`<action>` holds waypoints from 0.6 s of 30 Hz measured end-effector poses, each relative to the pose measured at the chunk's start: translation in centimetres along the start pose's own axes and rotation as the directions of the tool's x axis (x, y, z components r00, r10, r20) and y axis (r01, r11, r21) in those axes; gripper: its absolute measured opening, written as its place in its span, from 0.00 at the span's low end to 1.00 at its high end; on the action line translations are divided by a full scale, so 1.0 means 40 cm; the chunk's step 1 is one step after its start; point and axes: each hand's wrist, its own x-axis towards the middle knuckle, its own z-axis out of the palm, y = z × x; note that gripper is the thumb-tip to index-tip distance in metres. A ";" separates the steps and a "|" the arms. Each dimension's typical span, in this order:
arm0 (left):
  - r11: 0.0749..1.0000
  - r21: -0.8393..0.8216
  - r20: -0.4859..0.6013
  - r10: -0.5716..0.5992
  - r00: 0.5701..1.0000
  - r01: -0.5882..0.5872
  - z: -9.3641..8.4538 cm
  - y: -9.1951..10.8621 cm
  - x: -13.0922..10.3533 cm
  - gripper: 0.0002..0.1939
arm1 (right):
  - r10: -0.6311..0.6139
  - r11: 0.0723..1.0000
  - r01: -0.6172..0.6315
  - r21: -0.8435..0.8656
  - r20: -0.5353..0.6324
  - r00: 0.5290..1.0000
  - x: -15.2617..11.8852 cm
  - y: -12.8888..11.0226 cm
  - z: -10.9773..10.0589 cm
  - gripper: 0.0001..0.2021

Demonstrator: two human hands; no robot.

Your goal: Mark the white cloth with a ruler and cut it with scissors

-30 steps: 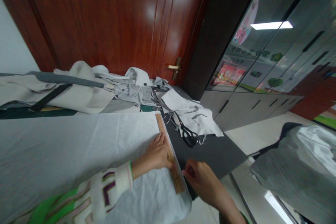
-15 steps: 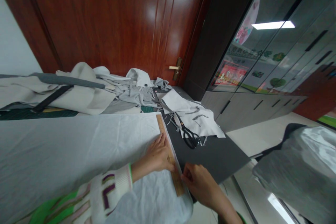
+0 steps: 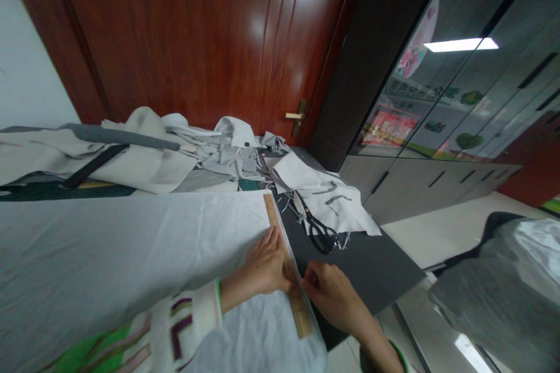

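Presses ruler to cloth, lower centre, with open left hand; curls right hand closed beside cloth edge, cannot tell if gripping. Likely aligning; next calls for holding ruler steady.

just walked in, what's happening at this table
Someone's left hand is pressing a wooden ruler down along the edge of a pale cloth spread on the dark table. The right hand is at that same edge, fingers curled; whether it holds anything can't be made out. Black-handled scissors lie beyond the ruler, by white scraps.
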 end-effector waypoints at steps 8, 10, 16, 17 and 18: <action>0.994 -0.052 -0.086 0.095 0.992 -0.099 0.020 -0.029 -0.017 0.62 | -0.023 1.000 0.023 0.000 -0.101 0.995 0.189 -0.021 -0.017 0.07; 0.990 -0.046 -0.115 0.130 0.985 -0.136 0.020 -0.033 -0.024 0.60 | -0.013 1.000 0.011 -0.020 -0.116 0.993 0.237 -0.030 -0.006 0.07; 0.991 -0.051 -0.066 0.119 0.991 -0.122 0.006 -0.025 -0.037 0.60 | -0.024 0.999 0.018 -0.046 -0.119 0.993 0.292 -0.036 0.022 0.08; 0.990 -0.061 -0.074 0.120 0.990 -0.125 0.005 -0.025 -0.038 0.59 | -0.027 0.998 0.021 -0.051 -0.116 0.993 0.290 -0.034 0.023 0.08; 0.990 -0.069 -0.083 0.119 0.989 -0.125 0.005 -0.024 -0.038 0.59 | -0.030 0.998 0.024 -0.057 -0.112 0.993 0.285 -0.032 0.024 0.08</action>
